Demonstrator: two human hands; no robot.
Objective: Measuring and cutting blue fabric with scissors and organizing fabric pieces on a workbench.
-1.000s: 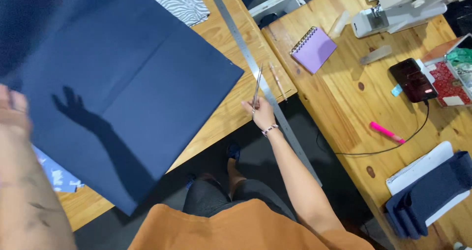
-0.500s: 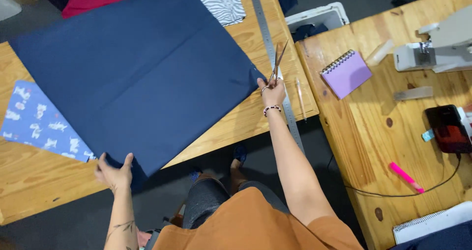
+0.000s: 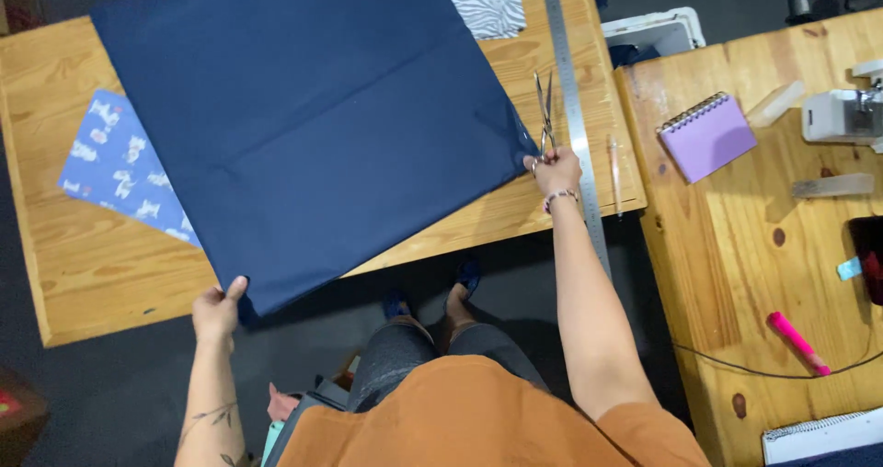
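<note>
View from above of a person standing at a wooden tabletop (image 3: 83,274), looking down at their own two bare hands. A large sheet of dark navy fabric (image 3: 303,127) lies spread flat across most of the tabletop, turned at an angle so that one corner hangs over the near edge.

The left hand (image 3: 218,312) grips that overhanging near corner, thumb on top and fingers curled beneath the cloth. The right hand (image 3: 555,168) is at the fabric's right corner, closed around the handles of a pair of metal scissors (image 3: 544,113); the blades point away from the person and look slightly parted, though they are too thin to be sure. The same hand seems to pinch the fabric's corner as well. A beaded bracelet sits on the right wrist.

Just right of the scissors, a long metal ruler (image 3: 572,108) runs along the tabletop, with a slim pencil (image 3: 613,173) beside it. A light blue printed cloth (image 3: 120,168) pokes out from under the navy fabric on the left, and a zebra-striped piece (image 3: 487,3) shows at the far edge.

On a second wooden tabletop to the right lie a purple spiral notebook (image 3: 706,136) and a pink marker (image 3: 796,342).
</note>
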